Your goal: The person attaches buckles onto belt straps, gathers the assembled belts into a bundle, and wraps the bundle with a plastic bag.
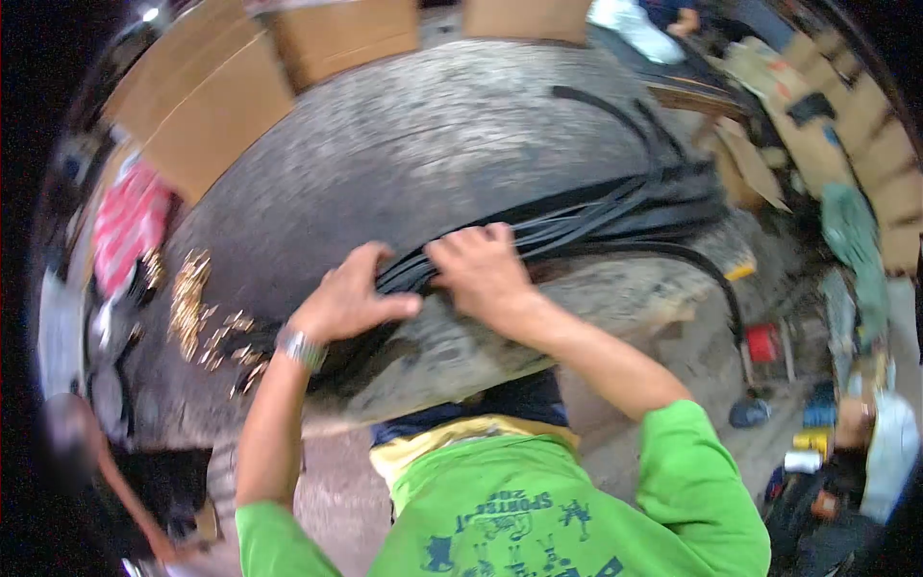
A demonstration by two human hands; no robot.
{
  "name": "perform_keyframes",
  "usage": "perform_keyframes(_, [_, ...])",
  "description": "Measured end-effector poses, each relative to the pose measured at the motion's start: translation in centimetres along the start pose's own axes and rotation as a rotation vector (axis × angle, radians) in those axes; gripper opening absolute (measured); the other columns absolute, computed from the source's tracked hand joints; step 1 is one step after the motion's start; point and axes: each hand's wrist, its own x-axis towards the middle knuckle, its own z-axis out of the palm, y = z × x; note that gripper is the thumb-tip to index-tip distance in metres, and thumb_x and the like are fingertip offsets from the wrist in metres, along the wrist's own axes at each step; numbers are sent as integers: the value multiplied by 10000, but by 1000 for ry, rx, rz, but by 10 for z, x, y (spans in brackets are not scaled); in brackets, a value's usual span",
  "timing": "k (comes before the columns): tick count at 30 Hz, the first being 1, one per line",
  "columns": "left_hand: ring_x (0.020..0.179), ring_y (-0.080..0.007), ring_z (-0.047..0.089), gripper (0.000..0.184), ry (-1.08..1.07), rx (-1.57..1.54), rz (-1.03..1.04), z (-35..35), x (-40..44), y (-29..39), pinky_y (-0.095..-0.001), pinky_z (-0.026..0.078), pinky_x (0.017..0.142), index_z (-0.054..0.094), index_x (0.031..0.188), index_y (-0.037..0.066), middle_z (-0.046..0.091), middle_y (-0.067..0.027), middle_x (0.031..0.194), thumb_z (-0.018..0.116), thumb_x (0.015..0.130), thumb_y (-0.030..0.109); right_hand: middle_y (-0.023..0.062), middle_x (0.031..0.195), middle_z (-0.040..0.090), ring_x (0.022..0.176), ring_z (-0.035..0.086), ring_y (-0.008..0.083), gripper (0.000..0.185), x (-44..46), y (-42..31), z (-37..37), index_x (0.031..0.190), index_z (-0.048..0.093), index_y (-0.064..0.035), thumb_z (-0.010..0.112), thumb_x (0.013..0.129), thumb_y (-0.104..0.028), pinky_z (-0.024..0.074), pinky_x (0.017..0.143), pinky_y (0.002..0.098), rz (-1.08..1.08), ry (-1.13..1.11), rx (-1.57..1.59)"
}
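A bundle of long, thin black strips [601, 213], like belts or straps, lies across the worn worktable [461, 115]. My left hand [351, 296], with a watch [301, 348] on its wrist, is around the bundle's near left end, thumb on the near side and fingers on the far side. Just to the right, my right hand [484, 272] grips the strips from above with bent fingers. The strips pass between both hands and fan out to the right. One black strip [707, 264] curves down over the table edge. Motion blur hides the exact finger contact.
Gold-coloured metal pieces [190, 303] are scattered on the table's left. A cardboard box [202, 96] stands at the far left, with more boxes behind. Red-and-white plastic [130, 226] is beside it. A red object [762, 342] sits below at right. Other people are at the edges.
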Motion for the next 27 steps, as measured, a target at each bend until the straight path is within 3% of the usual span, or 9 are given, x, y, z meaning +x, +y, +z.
perform_keyframes(2, [1133,-366,584,747,309,341,147,31,-8,8,-464,506,862,539,1305,19,587,-170,1186,816,797,492,51,1067,623,1058,601,253,424,4,-1,4,1169,637,-126,790,827,-325,395,910,461,41,-33,-40])
perform_keyframes(4, [1105,-346,583,655,416,524,35,62,-8,9,-455,489,851,548,1294,35,580,-151,1191,804,825,413,60,1094,608,1063,590,263,439,2,1,0,1145,630,-124,805,806,-342,403,894,453,-34,210,-63])
perform_keyframes(6, [1084,-324,582,570,422,513,8,62,-6,9,-445,475,863,552,1293,48,585,-127,1167,774,863,350,65,1106,586,1056,580,251,447,-6,13,-7,1099,615,-122,826,778,-351,411,879,441,-36,242,-107])
perform_keyframes(8, [1073,-323,584,547,434,541,17,53,-10,-4,-442,470,856,559,1283,56,586,-116,1152,778,857,319,61,1026,593,1011,588,245,412,-31,35,-18,1012,609,-125,850,757,-341,411,881,433,53,19,-127])
perform_keyframes(10, [1056,-330,583,531,418,500,25,39,-15,-9,-441,464,856,565,1277,63,587,-123,1143,781,850,295,45,938,594,951,601,236,375,-59,74,-40,933,601,-145,863,746,-338,403,899,424,64,51,-106])
perform_keyframes(12, [1054,-331,578,537,434,495,47,34,-14,-20,-443,463,851,559,1282,64,584,-122,1147,780,849,292,30,891,597,908,614,230,367,-86,107,-70,908,607,-149,873,739,-337,398,907,423,88,36,-210])
perform_keyframes(17, [1066,-328,571,537,417,530,-20,37,-8,-23,-441,455,852,554,1286,56,580,-120,1170,779,857,287,16,937,625,976,637,217,391,-153,175,-126,939,616,-148,879,688,-294,387,981,487,176,-51,-395])
perform_keyframes(20, [1071,-327,568,535,405,552,-31,43,-15,-23,-438,450,855,550,1283,42,579,-122,1181,775,866,288,7,972,625,995,631,208,375,-171,173,-156,962,618,-139,865,703,-251,382,990,507,193,-83,-526])
perform_keyframes(27, [1083,-334,567,523,422,560,9,41,-7,-24,-437,441,858,535,1290,33,583,-136,1207,751,892,296,56,810,612,827,637,281,297,-209,136,-153,928,594,-120,809,797,-277,403,821,449,328,-233,-395])
